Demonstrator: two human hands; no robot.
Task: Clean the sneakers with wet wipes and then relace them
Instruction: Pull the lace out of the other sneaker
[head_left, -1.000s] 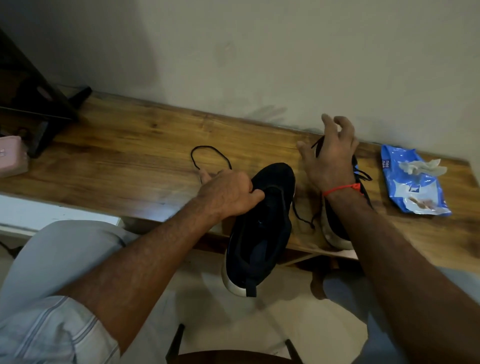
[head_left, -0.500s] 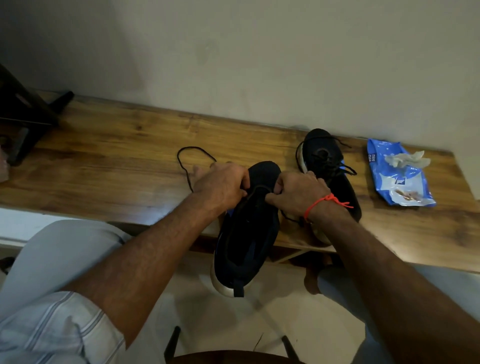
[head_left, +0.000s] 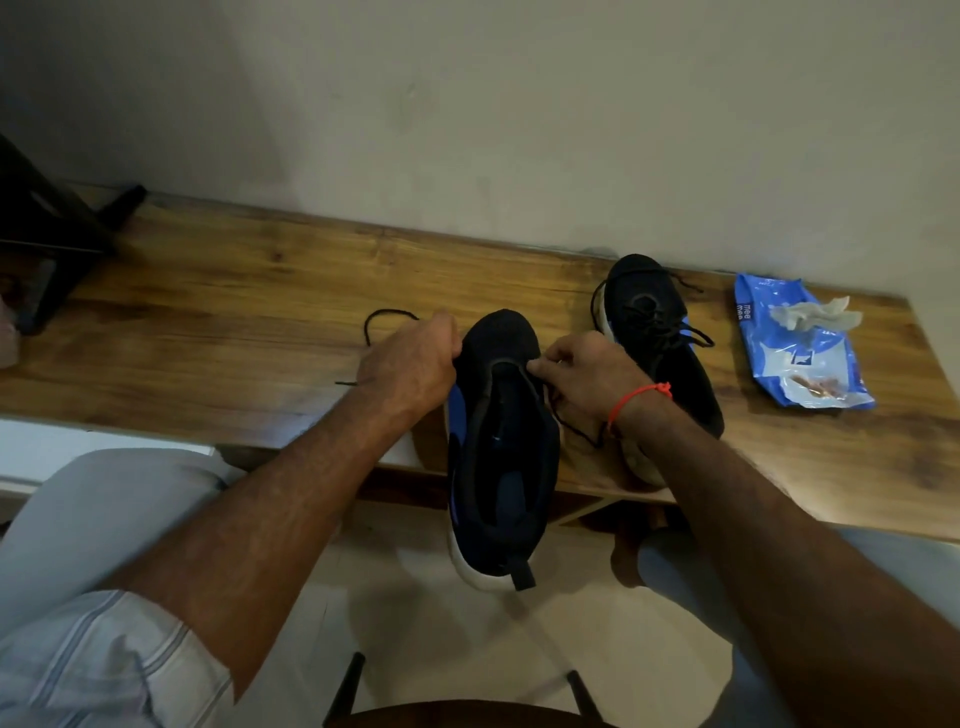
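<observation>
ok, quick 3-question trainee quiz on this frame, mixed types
1. True or false: the far sneaker is laced.
2. What lies on the wipes pack? A) a wipe B) a lace C) a brush
3. Which hand pinches the lace at the near sneaker?

Key: 1 true. 2 A, the wipe. 3 the right hand; the left hand grips the sneaker's toe end.
</observation>
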